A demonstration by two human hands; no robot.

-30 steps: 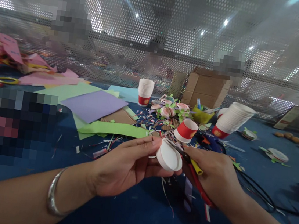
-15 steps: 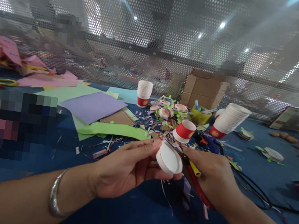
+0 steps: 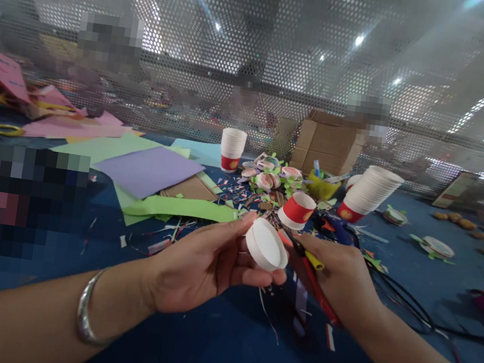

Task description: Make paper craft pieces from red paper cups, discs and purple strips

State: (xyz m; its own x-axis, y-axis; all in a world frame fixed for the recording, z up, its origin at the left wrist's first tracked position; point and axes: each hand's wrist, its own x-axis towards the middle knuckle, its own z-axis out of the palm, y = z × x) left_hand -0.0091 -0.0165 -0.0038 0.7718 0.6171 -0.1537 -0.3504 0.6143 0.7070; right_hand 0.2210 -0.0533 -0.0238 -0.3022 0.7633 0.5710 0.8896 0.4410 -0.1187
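My left hand [image 3: 213,261], with a silver bangle at its wrist, grips the cut-off bottom of a paper cup [image 3: 266,246] between thumb and fingers. The white piece is tilted, its hollow side facing me. Just to its right, my right hand [image 3: 337,273] is closed round scissors [image 3: 312,261] with red and yellow on the handles. Their dark blades point toward the cup bottom and look slightly apart from it. Behind my hands stands the red upper part of a cut paper cup [image 3: 297,211].
Stacked paper cups [image 3: 232,151] stand at the back, and a leaning stack [image 3: 370,195] is further right. Paper turtles [image 3: 272,174] lie heaped among scraps. Purple paper [image 3: 147,171] and a green strip [image 3: 182,207] lie left. Black cables [image 3: 409,304] and walnuts [image 3: 461,222] are right.
My left hand has shifted slightly left and up with the cup bottom. The scissor blades, at the rim before, have come away from it.
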